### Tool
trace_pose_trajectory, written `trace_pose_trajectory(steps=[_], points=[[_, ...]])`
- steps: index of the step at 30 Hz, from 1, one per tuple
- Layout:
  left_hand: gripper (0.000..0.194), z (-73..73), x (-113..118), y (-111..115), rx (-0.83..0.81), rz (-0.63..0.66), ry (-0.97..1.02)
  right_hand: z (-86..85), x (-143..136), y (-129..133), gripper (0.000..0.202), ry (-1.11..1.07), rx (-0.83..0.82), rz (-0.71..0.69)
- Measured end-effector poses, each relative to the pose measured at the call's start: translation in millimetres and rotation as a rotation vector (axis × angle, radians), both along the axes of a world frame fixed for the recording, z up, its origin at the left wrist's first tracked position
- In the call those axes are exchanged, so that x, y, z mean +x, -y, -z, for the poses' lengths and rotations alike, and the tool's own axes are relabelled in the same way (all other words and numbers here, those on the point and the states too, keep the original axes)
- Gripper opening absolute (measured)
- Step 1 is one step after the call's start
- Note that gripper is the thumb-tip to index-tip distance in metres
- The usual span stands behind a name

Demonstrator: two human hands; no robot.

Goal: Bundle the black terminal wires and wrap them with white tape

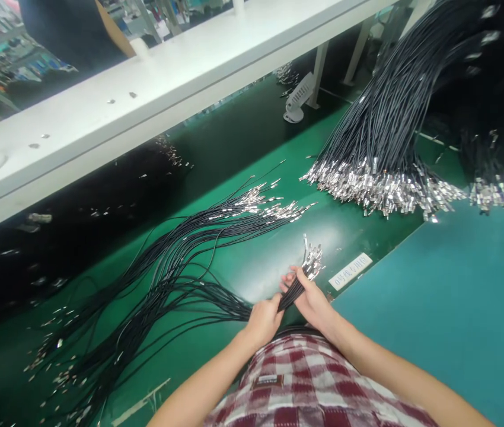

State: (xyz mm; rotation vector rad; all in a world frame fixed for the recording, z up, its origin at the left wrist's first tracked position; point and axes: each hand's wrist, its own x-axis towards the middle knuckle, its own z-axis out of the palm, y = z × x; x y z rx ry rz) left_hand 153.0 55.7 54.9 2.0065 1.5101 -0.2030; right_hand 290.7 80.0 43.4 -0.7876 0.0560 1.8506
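A bundle of thin black cables [229, 305] with silvery metal ends runs from the left into both my hands. My left hand [264, 320] is closed round the bundle. Just beyond it, nearer the metal ends [313, 261], my right hand [308, 296] holds the same cables, with the thumb on top and some fingers showing behind. One lighter end sticks up apart from the rest. Farther back, two loose bunches of similar cables [198, 228] lie on the green mat [252, 273], their silvery tips pointing right.
At the right, a large sheaf of black cables [394, 118] hangs down, its metal ends spread on the table. A white shelf [167, 77] crosses above the table. A white label [350, 270] lies at the blue-green surface's [447, 296] edge. Behind the shelf, part of a person [74, 35] shows.
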Motion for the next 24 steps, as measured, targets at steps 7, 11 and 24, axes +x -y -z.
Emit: trace_pose_trajectory(steps=[7, 11, 24], points=[[0.026, 16.1, 7.1, 3.9, -0.151, 0.046, 0.097, 19.2, -3.7, 6.7, 0.054, -0.094, -0.262, 0.021], [0.027, 15.1, -31.7, -74.6, -0.096, -0.005, 0.261, 23.9, 2.1, 0.1, 0.06, -0.17, -0.309, 0.089], [0.006, 31.6, -59.7, -142.5, 0.304, 0.022, -0.088, 39.1, 6.6, -17.3, 0.054, -0.235, -0.324, 0.067]])
